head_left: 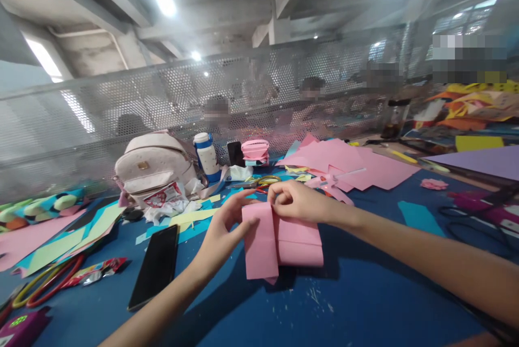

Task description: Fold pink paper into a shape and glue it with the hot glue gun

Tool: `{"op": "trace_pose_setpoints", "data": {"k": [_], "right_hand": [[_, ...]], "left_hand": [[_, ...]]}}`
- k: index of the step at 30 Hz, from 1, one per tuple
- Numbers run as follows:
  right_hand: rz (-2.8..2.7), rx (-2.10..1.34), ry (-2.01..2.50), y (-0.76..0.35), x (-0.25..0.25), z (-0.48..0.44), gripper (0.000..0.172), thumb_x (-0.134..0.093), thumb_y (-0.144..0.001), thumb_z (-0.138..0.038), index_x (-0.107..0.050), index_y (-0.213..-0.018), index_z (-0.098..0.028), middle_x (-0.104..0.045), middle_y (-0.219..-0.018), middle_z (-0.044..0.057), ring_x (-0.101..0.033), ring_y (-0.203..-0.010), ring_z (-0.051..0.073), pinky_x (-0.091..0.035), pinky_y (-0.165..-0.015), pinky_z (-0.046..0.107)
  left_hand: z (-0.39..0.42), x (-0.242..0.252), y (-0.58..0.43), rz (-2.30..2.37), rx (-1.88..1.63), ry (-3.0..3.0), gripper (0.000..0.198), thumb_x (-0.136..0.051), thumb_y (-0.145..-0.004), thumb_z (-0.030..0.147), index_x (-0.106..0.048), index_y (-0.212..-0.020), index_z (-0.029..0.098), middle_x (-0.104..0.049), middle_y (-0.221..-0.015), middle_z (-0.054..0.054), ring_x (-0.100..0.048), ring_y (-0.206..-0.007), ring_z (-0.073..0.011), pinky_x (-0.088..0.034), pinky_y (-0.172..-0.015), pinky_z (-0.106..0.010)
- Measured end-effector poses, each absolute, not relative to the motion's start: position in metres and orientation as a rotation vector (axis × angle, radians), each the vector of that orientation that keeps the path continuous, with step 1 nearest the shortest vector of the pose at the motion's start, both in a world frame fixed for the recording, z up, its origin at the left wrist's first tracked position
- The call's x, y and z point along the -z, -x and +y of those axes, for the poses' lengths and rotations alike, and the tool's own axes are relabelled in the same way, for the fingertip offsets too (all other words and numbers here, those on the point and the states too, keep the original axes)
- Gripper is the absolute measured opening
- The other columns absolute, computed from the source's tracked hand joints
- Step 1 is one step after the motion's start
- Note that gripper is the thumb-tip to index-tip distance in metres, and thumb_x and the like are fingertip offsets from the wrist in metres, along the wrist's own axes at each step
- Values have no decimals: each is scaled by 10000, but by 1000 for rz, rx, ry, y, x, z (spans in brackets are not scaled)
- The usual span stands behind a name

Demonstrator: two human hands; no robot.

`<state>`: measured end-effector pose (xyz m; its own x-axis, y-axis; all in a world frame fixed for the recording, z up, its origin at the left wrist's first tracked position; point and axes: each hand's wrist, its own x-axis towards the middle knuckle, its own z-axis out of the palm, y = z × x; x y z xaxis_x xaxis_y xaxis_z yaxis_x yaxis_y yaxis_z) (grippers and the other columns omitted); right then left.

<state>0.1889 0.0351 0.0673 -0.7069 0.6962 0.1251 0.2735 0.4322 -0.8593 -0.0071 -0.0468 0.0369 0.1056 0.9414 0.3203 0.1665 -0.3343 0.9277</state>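
A folded pink paper (279, 241) is held up just above the blue table (344, 304) in front of me. My left hand (223, 228) grips its left flap, thumb on the front and fingers behind the top edge. My right hand (295, 201) is closed in a pinch on the paper's top edge near the middle fold. The two hands almost touch at the top of the paper.
A black phone (156, 266) lies left of my left arm. A beige backpack (152, 166), a white and blue bottle (206, 155) and paper scraps sit behind. Pink sheets (348, 160), a purple sheet (482, 160) and scissors (474, 217) lie to the right. People sit beyond a mesh screen (162, 93).
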Motion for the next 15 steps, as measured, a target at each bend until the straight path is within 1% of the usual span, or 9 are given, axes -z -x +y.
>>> {"op": "trace_pose_setpoints", "data": {"k": [3, 5, 6, 7, 8, 9, 10, 13, 15], "right_hand": [[-2141, -1400, 847, -184, -55, 43, 84, -558, -596, -94, -554, -640, -165, -455, -482, -81, -323, -447, 59, -184, -430, 195], [-2049, -1429, 874, -179, -44, 47, 40, -574, -614, -120, -566, -625, -158, -470, -511, -69, -348, -477, 64, -209, -440, 191], [-1996, -1426, 891, -176, -38, 48, 21, -583, -638, -144, -568, -629, -156, -487, -538, -60, -375, -501, 69, -239, -451, 189], [-1933, -1432, 909, -173, -32, 49, 39, -589, -667, -176, -570, -640, -156, -508, -567, -50, -408, -528, 77, -275, -466, 190], [-1867, -1446, 925, -171, -26, 50, 68, -590, -698, -211, -572, -658, -160, -534, -597, -38, -445, -554, 88, -312, -483, 195], [-1803, -1465, 939, -168, -21, 50, 95, -586, -727, -246, -574, -677, -166, -560, -623, -25, -479, -577, 101, -345, -500, 205], [-1743, -1489, 948, -166, -16, 51, 119, -578, -751, -277, -577, -696, -172, -582, -640, -15, -507, -592, 113, -372, -512, 217], [-1605, -1565, 952, -164, -9, 50, 160, -581, -773, -325, -580, -705, -180, -619, -650, 3, -550, -599, 136, -416, -534, 243], [-1541, -1607, 937, -164, -8, 48, 177, -604, -763, -338, -578, -699, -175, -626, -644, 5, -558, -591, 137, -428, -545, 249]], "left_hand": [[-45, -38, 12, 1240, -1388, -1805, 337, -553, -918, 339, -581, -1239, 238, -571, -1309, -100, -598, -1072, -235, -494, -858, -332], [-52, -37, 12, 1353, -1454, -2146, 303, -510, -934, 254, -596, -1225, 248, -519, -1369, -98, -525, -1200, -261, -451, -950, -391], [-57, -37, 9, 1348, -1431, -2376, 317, -502, -931, 209, -594, -1231, 252, -519, -1373, -97, -495, -1240, -269, -419, -993, -419], [-64, -35, 5, 1299, -1325, -2614, 356, -504, -922, 173, -576, -1262, 253, -537, -1362, -99, -501, -1238, -270, -405, -1009, -429], [-71, -34, 1, 1193, -1217, -2838, 377, -516, -914, 157, -567, -1275, 252, -608, -1282, -92, -567, -1153, -254, -406, -1009, -425], [-77, -33, -5, 1087, -1012, -3028, 394, -514, -914, 143, -554, -1290, 249, -660, -1213, -77, -610, -1091, -239, -386, -1036, -425], [-83, -31, -10, 1046, -832, -3145, 402, -509, -919, 151, -538, -1313, 227, -670, -1210, -86, -622, -1090, -247, -379, -1054, -424], [-86, -28, -18, 1137, -662, -3229, 418, -489, -933, 234, -503, -1334, 119, -600, -1314, -167, -600, -1142, -323, -465, -973, -446], [-79, -26, -16, 1249, -689, -3175, 433, -459, -941, 219, -457, -1351, 80, -536, -1373, -203, -555, -1204, -332, -484, -968, -454]]}}
